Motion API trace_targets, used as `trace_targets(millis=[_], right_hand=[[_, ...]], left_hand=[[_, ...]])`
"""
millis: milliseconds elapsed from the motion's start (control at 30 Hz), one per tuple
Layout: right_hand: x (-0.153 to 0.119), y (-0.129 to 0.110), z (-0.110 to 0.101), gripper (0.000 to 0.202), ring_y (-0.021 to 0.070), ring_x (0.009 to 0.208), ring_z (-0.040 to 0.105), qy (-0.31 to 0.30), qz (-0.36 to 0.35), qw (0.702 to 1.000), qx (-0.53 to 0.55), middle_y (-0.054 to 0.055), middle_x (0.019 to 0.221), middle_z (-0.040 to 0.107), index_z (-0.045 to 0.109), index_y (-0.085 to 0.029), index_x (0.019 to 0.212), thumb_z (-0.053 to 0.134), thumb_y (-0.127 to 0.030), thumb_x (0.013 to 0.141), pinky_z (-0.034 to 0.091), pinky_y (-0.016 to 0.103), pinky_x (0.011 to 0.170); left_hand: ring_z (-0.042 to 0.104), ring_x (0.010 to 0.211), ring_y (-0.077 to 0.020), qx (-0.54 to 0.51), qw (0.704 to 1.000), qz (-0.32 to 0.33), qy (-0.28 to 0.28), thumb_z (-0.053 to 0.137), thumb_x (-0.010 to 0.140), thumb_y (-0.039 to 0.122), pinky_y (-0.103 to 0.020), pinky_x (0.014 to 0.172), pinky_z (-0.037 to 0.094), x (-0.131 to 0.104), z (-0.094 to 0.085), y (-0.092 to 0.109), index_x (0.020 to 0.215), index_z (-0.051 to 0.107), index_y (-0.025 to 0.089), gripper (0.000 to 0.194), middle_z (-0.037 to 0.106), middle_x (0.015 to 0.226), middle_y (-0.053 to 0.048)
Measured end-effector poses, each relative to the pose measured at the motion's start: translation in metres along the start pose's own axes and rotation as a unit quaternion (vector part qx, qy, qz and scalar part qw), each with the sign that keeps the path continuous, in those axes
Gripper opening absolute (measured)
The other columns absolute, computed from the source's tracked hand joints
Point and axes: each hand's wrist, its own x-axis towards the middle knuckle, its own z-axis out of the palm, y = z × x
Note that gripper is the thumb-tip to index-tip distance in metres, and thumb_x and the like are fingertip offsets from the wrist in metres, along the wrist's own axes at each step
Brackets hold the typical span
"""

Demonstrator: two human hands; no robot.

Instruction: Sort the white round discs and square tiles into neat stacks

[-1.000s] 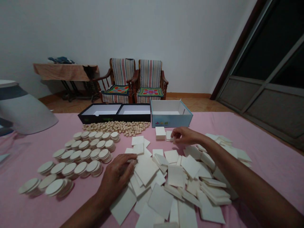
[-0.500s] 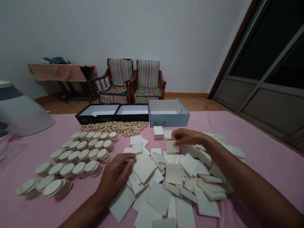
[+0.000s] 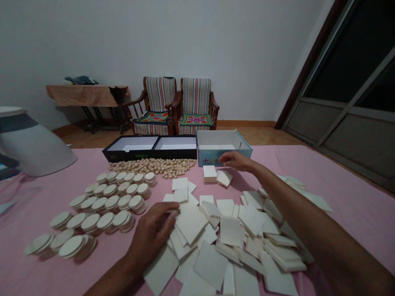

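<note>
A heap of thin pale square tiles [image 3: 211, 261] lies in front of me. My left hand [image 3: 156, 226] rests at the heap's left edge, fingers slightly bent and apart from the thumb, touching the tiles there. My right hand [image 3: 235, 160] hovers in front of the light blue box [image 3: 205, 158], fingers loosely stretched out with nothing visible in them. Just below it stand a neat stack of square tiles [image 3: 210, 174] and, beside that, a lower stack [image 3: 224, 178] with its top tile askew.
Rows of stacked round discs [image 3: 99, 204] stand at the left. Small wooden pieces [image 3: 154, 166] lie spread before a black two-part box [image 3: 148, 155]. More flat tiles [image 3: 311, 200] lie beyond my right forearm. A grey-white object [image 3: 33, 144] stands far left on the pink cloth [image 3: 277, 158].
My right hand has let go of a square tile, which now lies askew on the lower stack, and has moved up and away towards the blue box. My left hand stays on the heap.
</note>
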Motion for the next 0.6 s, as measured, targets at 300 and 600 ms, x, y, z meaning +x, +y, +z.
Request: trace_targets(millis=[300, 600], right_hand=[[-0.036, -0.005, 0.032, 0.061, 0.0344, 0.098, 0.058, 0.025, 0.065, 0.982, -0.173, 0.020, 0.110, 0.062, 0.057, -0.014, 0.107, 0.075, -0.047, 0.059, 0.046, 0.039, 0.076], [-0.026, 0.000, 0.027, 0.064, 0.0308, 0.111, 0.052, 0.034, 0.013, 0.983, -0.178, 0.015, 0.122, 0.056, 0.049, -0.014, 0.122, 0.071, -0.023, 0.062, 0.040, 0.038, 0.092]], left_hand=[[0.066, 0.090, -0.0190, -0.001, 1.000, 0.000, -0.002, 0.051, 0.088, 0.035, -0.030, 0.078, 0.054, 0.000, -0.001, 0.002, 0.099, 0.067, 0.021, 0.024, 0.070, 0.098, -0.007], [0.066, 0.088, -0.0185, -0.002, 1.000, 0.001, 0.005, 0.052, 0.087, 0.035, -0.029, 0.078, 0.054, 0.001, -0.001, 0.002, 0.097, 0.068, 0.021, 0.023, 0.070, 0.097, -0.006]])
